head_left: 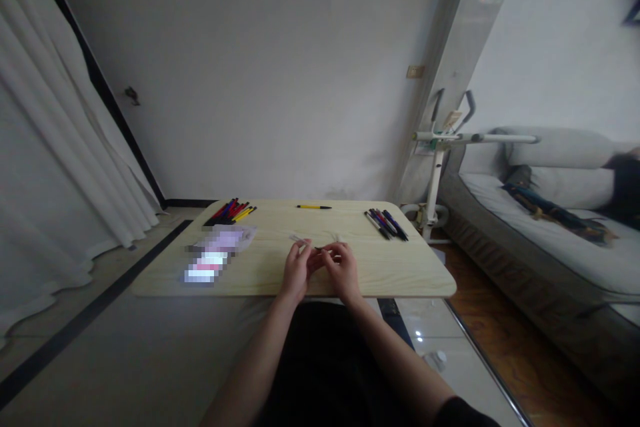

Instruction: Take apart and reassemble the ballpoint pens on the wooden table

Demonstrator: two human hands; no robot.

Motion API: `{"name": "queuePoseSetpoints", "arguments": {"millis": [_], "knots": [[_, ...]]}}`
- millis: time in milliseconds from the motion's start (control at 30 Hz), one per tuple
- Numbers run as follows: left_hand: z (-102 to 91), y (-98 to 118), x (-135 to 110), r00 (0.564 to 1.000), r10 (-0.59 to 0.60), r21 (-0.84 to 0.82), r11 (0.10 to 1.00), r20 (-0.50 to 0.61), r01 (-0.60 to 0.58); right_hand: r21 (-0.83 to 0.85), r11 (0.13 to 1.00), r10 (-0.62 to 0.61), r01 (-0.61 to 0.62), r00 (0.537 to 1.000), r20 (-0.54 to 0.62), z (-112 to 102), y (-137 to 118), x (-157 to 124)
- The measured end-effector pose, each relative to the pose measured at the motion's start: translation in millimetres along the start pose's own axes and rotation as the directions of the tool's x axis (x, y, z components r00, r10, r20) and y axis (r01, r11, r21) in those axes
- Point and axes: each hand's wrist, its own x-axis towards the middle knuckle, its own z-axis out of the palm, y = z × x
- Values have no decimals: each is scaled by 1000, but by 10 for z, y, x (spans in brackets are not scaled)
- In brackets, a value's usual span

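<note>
Close together over the front middle of the table, my two hands bend their fingers inward. My left hand [297, 268] is closed, and a thin, clear, stick-like piece [298, 239] shows at its fingertips. Closed too, my right hand [343, 268] has its thumb and fingers pinched near a small dark piece [319, 249] between the hands. The dark piece is too small to name, and the fingers partly hide it. Just beyond the right hand another thin pale piece [337, 237] shows faintly. A yellow pen [313, 207] with a dark end lies near the table's far edge.
Several red, dark and yellow pens [231, 211] lie at the table's far left. A row of several dark pens [387, 224] lies at the right. Left of my hands are a clear bag [246, 236] and a blurred-out bright screen [206, 268]. Exercise equipment [434, 180] stands beyond the right corner.
</note>
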Motion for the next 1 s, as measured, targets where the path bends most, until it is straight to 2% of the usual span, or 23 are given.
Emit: {"name": "queuePoseSetpoints", "arguments": {"millis": [300,467,567,667,767,900,1000], "knots": [[-4,20,-8,1000,-4,-14,1000,15,5,51,998,27,-24,998,-54,3,61,3],[-6,26,-24,1000,-11,28,1000,28,10,-24,1000,-6,2,989,-145,-221,104,147],[-6,23,-20,1000,-5,44,999,27,4,-107,994,-37,21,988,-148,-403,147,316],[-7,17,-8,1000,-10,49,999,21,9,-227,972,-80,61,994,-73,-515,170,470],[-7,15,-1,1000,-18,56,998,11,17,-358,920,-146,158,988,59,-524,175,558],[-1,20,-3,1000,-20,48,999,9,20,-496,807,-238,321,945,224,-437,178,582],[5,24,-6,1000,-23,47,999,2,23,-567,723,-244,395,914,325,-371,181,571]]}}
